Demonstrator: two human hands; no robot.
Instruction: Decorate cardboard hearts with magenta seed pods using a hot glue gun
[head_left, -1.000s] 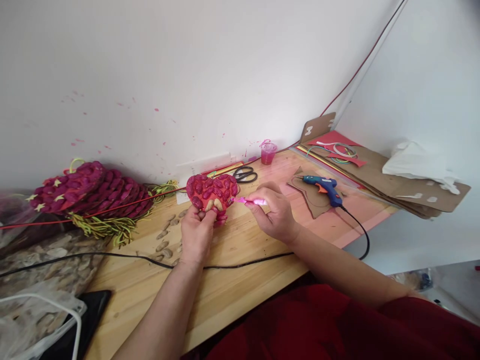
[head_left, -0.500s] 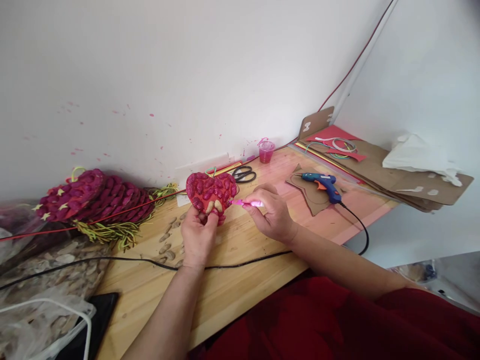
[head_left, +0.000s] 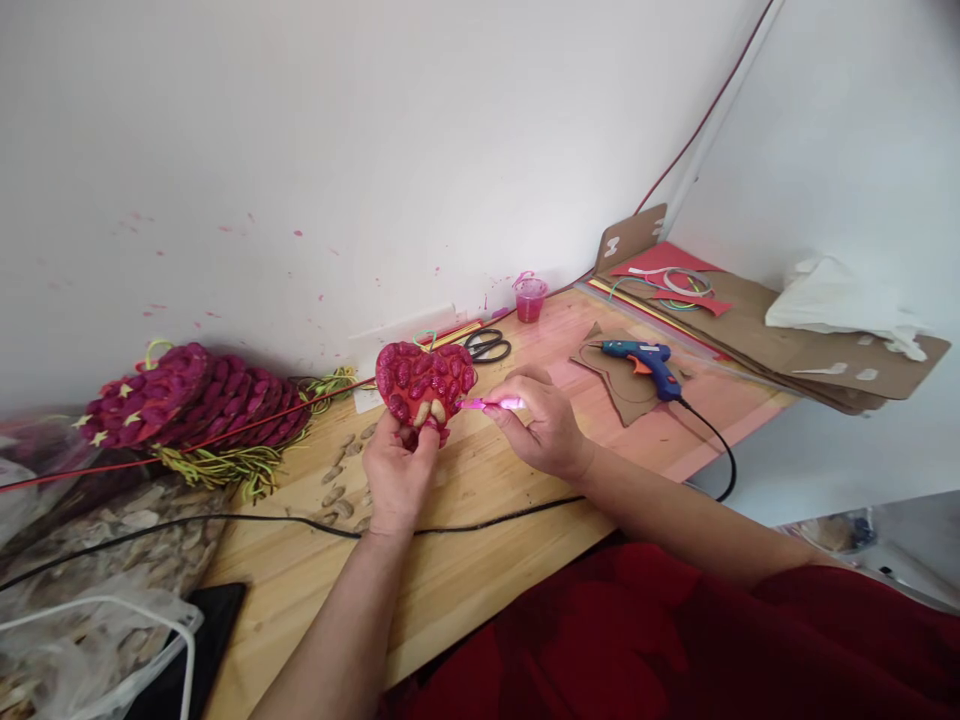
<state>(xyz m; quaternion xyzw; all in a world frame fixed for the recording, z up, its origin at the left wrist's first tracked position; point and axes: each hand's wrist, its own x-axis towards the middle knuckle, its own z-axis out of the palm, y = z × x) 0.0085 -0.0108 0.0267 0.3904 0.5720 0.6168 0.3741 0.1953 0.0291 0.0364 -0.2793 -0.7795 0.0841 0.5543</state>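
My left hand (head_left: 399, 470) grips the lower edge of a red heart-shaped piece (head_left: 427, 375), thumb in front. Peanut shells cover the heart; most are painted glossy magenta, and a couple of bare tan peanuts (head_left: 430, 411) show near my thumb. Between the fingers of my right hand (head_left: 546, 425) is a pink-stained paintbrush (head_left: 504, 403), its tip at the heart's lower right edge. A clear cup of pink paint (head_left: 530, 300) stands by the wall. Several unpainted peanuts (head_left: 334, 495) lie on the wooden table left of my left hand.
A blue glue gun (head_left: 645, 362) rests on a cardboard cutout (head_left: 626, 405), its black cord crossing the table. Black-handled scissors (head_left: 489, 346) lie behind the heart. Finished magenta pieces (head_left: 225, 395) are stacked at left, near bagged peanuts (head_left: 142, 560). Cardboard sheets (head_left: 810, 365) lie at right.
The heart has tilted slightly in my left hand. The brush stays at its lower right edge, and the view has shifted a little.
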